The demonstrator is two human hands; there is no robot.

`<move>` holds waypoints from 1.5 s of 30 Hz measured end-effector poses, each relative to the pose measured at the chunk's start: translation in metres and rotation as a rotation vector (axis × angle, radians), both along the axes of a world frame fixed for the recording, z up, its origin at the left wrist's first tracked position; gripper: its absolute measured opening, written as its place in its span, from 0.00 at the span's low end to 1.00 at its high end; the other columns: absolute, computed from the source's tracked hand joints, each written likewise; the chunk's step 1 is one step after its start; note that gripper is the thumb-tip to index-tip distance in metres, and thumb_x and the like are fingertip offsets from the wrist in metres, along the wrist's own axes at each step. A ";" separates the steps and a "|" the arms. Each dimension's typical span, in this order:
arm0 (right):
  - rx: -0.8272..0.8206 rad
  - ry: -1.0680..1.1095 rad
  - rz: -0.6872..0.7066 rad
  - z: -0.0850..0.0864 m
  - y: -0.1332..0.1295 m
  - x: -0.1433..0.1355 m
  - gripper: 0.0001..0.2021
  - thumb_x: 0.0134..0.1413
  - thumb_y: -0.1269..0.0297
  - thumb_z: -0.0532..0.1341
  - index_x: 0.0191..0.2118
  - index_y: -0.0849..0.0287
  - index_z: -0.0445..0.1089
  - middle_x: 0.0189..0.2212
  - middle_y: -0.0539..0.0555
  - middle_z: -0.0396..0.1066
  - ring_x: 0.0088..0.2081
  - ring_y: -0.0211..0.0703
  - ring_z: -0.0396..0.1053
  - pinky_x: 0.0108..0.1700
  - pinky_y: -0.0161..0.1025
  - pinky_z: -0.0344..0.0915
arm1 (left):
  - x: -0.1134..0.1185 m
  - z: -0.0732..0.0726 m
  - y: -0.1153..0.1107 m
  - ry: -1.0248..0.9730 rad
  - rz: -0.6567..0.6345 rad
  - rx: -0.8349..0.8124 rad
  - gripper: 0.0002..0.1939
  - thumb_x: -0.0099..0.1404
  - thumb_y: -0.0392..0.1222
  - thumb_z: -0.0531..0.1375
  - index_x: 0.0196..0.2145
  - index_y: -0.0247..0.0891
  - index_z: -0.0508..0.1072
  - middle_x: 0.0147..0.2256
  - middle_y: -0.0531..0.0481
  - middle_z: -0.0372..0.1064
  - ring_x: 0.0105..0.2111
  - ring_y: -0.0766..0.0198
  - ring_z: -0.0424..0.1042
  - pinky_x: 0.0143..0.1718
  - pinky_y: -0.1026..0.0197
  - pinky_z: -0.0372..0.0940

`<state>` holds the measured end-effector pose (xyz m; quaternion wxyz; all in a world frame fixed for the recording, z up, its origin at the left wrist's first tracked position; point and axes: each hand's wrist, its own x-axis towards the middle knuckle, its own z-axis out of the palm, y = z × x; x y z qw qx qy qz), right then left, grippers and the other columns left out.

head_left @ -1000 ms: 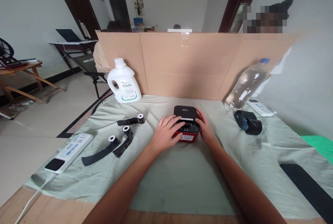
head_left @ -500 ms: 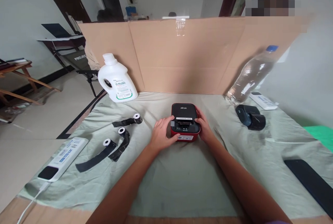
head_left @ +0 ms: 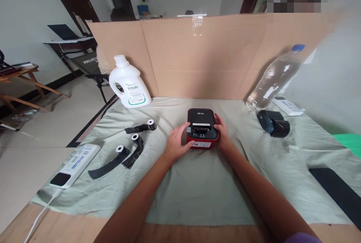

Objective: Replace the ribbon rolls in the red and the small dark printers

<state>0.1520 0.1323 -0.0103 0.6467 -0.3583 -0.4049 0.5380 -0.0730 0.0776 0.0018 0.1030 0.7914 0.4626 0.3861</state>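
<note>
Red-and-black printer (head_left: pixel 201 122), one in number, placed near the centre of the frame, upright on a pale green cloth (head_left: pixel 205 190) over the wooden tabletop (head_left: pixel 175 233). Black on top, with rounded corners and small white lettering (head_left: pixel 200 113) near the far edge; red around the base. Across the top, a white strip (head_left: pixel 200 124) just beyond a dark slot (head_left: pixel 200 128); on the near face, a white label (head_left: pixel 202 144) with print too small to read. Held between two hands: left hand (head_left: pixel 176 141) curved, fingertips at the left side and thumb at the near left corner; right hand (head_left: pixel 223 135) wrapped against the right side. Hands set narrow, about the body of the printer only.

Counted around it: three black rolls (head_left: pixel 150 124) with white cores, strips partly unwound, left of centre; one white jug (head_left: pixel 131 87) with a handle, upper left; one clear bottle (head_left: pixel 275 77) with a blue cap, tilted, upper right; two white devices, one at lower left (head_left: pixel 76 164) with a cable (head_left: pixel 42 213), one at right (head_left: pixel 287 107) near the bottle; one black slab (head_left: pixel 337 192), lower right. Behind, one cardboard panel (head_left: pixel 203 58), spanning the upper frame.
</note>
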 end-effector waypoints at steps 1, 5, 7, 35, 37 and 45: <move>-0.024 0.004 -0.010 0.001 0.001 0.000 0.30 0.42 0.65 0.62 0.57 0.49 0.66 0.57 0.51 0.69 0.61 0.52 0.64 0.66 0.54 0.55 | -0.001 0.001 0.001 0.016 0.014 -0.007 0.36 0.65 0.54 0.60 0.66 0.41 0.56 0.62 0.40 0.62 0.60 0.48 0.63 0.59 0.48 0.58; -0.052 0.015 -0.049 0.008 0.000 -0.003 0.29 0.39 0.66 0.61 0.53 0.50 0.68 0.55 0.51 0.71 0.59 0.52 0.65 0.64 0.54 0.57 | 0.000 0.004 0.001 0.050 0.037 0.008 0.34 0.65 0.53 0.59 0.65 0.41 0.58 0.60 0.40 0.64 0.58 0.49 0.65 0.56 0.49 0.59; -0.043 0.015 -0.046 0.011 -0.002 -0.004 0.27 0.39 0.66 0.61 0.52 0.50 0.69 0.55 0.51 0.71 0.59 0.53 0.65 0.63 0.54 0.58 | 0.002 0.005 -0.001 0.042 0.034 0.022 0.33 0.66 0.52 0.59 0.65 0.41 0.58 0.60 0.40 0.64 0.58 0.49 0.65 0.55 0.49 0.59; 0.006 -0.217 0.294 0.025 0.014 0.024 0.35 0.39 0.68 0.58 0.59 0.48 0.67 0.56 0.47 0.71 0.58 0.51 0.66 0.63 0.50 0.59 | 0.025 0.019 0.038 -1.095 -0.068 -0.824 0.32 0.55 0.40 0.60 0.59 0.45 0.68 0.56 0.50 0.70 0.45 0.61 0.74 0.35 0.66 0.66; 0.011 -0.210 0.278 0.028 0.011 0.022 0.35 0.38 0.67 0.58 0.59 0.48 0.68 0.57 0.47 0.70 0.59 0.52 0.65 0.63 0.51 0.58 | 0.025 0.019 0.038 -1.088 -0.088 -0.813 0.32 0.56 0.40 0.60 0.60 0.45 0.68 0.57 0.51 0.70 0.46 0.60 0.73 0.38 0.65 0.67; -0.019 -0.150 0.189 0.025 0.002 0.014 0.28 0.43 0.64 0.62 0.55 0.50 0.72 0.55 0.50 0.72 0.58 0.53 0.67 0.62 0.52 0.60 | 0.027 0.023 0.034 -1.093 -0.008 -0.857 0.30 0.58 0.41 0.61 0.59 0.46 0.69 0.56 0.49 0.71 0.50 0.57 0.72 0.46 0.60 0.67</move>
